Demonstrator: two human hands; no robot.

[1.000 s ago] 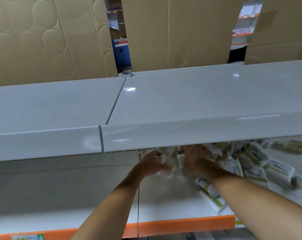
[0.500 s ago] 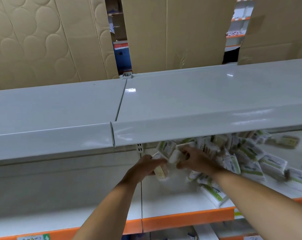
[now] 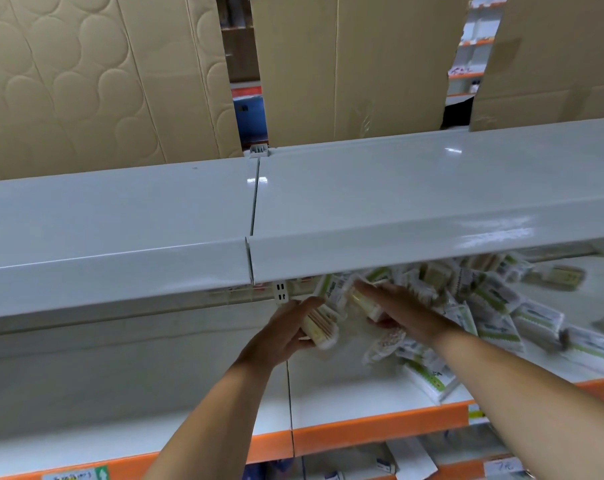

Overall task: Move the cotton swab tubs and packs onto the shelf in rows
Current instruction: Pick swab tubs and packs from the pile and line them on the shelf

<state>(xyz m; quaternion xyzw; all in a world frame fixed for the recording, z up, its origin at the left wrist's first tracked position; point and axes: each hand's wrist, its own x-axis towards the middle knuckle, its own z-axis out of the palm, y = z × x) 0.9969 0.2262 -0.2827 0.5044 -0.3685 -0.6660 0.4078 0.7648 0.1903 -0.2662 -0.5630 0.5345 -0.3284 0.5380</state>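
My left hand (image 3: 279, 336) grips a clear cotton swab tub (image 3: 319, 327), held tilted above the white shelf (image 3: 345, 400) with the orange front edge. My right hand (image 3: 404, 311) is closed around a second cotton swab tub (image 3: 364, 304) just to the right of the first. Behind and to the right of both hands lies a loose heap of green-and-white cotton swab packs (image 3: 494, 306) on the same shelf. The upper shelf hides the back of the heap.
A wide white upper shelf (image 3: 397, 202) overhangs the working shelf just above my hands. Cardboard sheets (image 3: 345, 64) stand behind it. The left bay of the lower shelf (image 3: 120, 393) holds nothing. More goods show on the shelf below (image 3: 411, 462).
Both hands have drawn out from under the upper shelf toward me, each with a tub in it. The camera has tipped down a little.
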